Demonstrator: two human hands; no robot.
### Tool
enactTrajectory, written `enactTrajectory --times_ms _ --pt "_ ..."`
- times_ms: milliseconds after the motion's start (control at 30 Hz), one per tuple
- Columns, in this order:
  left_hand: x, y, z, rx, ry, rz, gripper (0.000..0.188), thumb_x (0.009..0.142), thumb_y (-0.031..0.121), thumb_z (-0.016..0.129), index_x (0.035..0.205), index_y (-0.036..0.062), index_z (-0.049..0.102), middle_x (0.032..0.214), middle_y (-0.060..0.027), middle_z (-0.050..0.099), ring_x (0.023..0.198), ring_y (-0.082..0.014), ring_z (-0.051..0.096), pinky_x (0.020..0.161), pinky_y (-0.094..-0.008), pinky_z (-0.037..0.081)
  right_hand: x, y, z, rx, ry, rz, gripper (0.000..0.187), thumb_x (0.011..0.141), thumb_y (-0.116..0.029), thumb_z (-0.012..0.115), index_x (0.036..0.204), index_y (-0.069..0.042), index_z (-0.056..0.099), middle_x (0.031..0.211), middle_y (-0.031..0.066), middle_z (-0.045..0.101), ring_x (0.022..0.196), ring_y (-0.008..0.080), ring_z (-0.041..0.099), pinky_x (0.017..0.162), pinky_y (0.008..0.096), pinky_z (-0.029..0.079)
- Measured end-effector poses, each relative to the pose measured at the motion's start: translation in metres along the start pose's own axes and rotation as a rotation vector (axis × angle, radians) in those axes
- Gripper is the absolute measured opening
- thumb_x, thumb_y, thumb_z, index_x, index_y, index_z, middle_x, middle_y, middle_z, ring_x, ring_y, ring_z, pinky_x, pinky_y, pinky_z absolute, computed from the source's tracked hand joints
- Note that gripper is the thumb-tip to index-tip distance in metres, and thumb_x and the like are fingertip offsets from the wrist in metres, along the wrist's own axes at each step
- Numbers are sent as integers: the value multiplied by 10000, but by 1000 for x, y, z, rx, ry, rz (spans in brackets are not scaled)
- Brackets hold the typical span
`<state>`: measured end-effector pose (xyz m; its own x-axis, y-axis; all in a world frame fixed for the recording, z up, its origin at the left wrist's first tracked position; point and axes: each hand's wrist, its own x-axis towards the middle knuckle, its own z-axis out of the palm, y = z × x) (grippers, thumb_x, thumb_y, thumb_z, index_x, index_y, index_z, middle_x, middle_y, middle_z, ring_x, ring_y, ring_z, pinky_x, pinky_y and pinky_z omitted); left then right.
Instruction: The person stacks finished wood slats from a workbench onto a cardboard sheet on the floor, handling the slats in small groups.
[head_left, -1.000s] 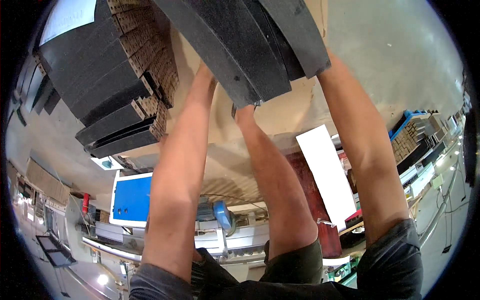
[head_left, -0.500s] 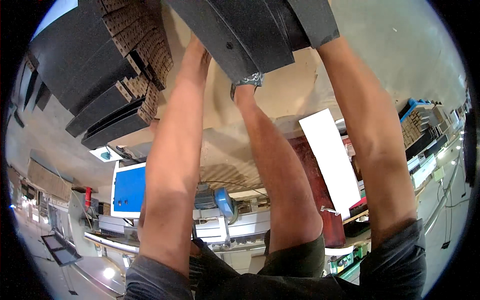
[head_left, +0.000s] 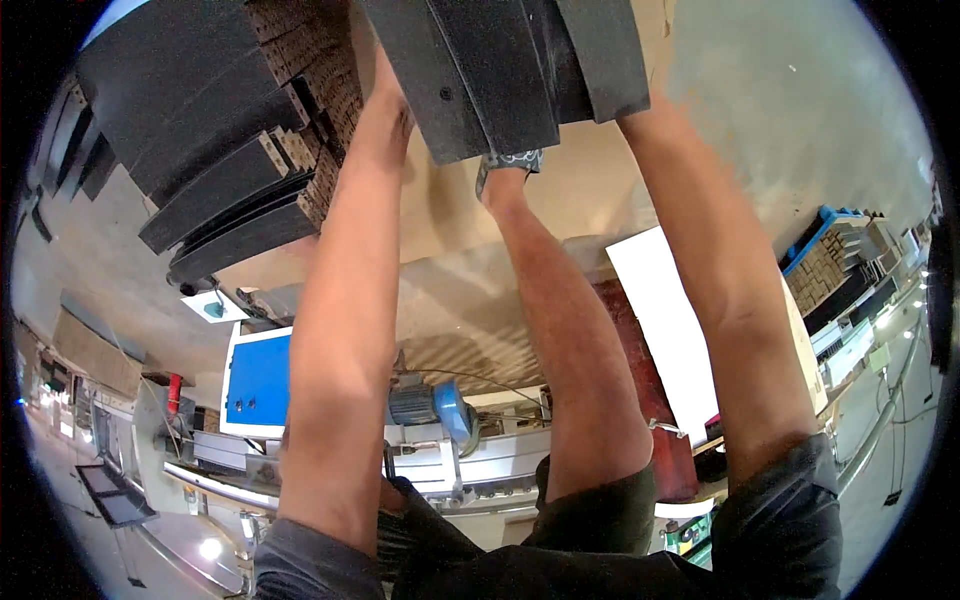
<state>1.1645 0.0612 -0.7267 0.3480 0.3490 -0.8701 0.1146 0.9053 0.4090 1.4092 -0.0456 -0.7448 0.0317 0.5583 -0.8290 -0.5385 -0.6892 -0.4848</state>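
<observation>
Several long black boards (head_left: 490, 75), overlapping like a fanned stack, are between my arms at the top of the head view. My left hand (head_left: 385, 88) is at their left side, only its back edge and wrist in sight, its fingers hidden by the boards. My right wrist (head_left: 645, 120) meets the lower right corner of the boards, and the hand beyond it is hidden behind them. Both hands appear closed on the boards, bearing them from either side. To the left of my left arm stands a tall pile of similar black panels (head_left: 180, 110) with brown, pitted ends.
Brown sheeting (head_left: 450, 290) covers the floor around my foot. A blue-topped box (head_left: 260, 380) and a motor (head_left: 415, 402) are by my left arm. A white panel (head_left: 670, 330) lies over a dark red surface (head_left: 672, 465). A blue-edged pallet stack (head_left: 830, 260) stands at right.
The black boards have shifted a little left and down, turning slightly more upright, with both arms following. The panel pile appears farther right and closer to my left arm.
</observation>
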Motion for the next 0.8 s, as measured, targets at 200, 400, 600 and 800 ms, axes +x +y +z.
enactTrajectory --times_ms 200,400,600,800 --pt "-75 24 12 -107 22 85 897 1090 741 311 1688 72 323 1727 -164 354 1566 -300 367 1309 -441 252 -29 -13 13 289 54 -45 1003 1002 -842 390 1618 -52 439 1541 167 587 1373 323 589 1168 496 474" --pt "-109 80 0 423 244 825 788 1159 567 333 1644 -53 355 1711 -200 372 1592 -304 337 1318 -428 220 -121 -5 85 851 293 -15 1059 955 -901 379 1624 -82 446 1608 200 518 1518 376 451 1273 618 306" --pt "-68 267 24 1009 -159 762 777 1111 671 311 1640 125 471 1695 -142 431 1614 -313 314 1333 -458 175 -140 24 141 1246 315 157 1200 848 -1005 373 1746 -246 133 1811 86 139 1658 378 118 1203 838 96" --pt "-62 318 173 1373 -208 52 942 977 787 552 1705 233 333 1799 -117 199 1642 -434 182 1311 -651 145 -143 21 160 1418 247 37 1332 781 -1054 368 1747 -224 -22 1819 139 44 1654 463 56 1226 804 -16"
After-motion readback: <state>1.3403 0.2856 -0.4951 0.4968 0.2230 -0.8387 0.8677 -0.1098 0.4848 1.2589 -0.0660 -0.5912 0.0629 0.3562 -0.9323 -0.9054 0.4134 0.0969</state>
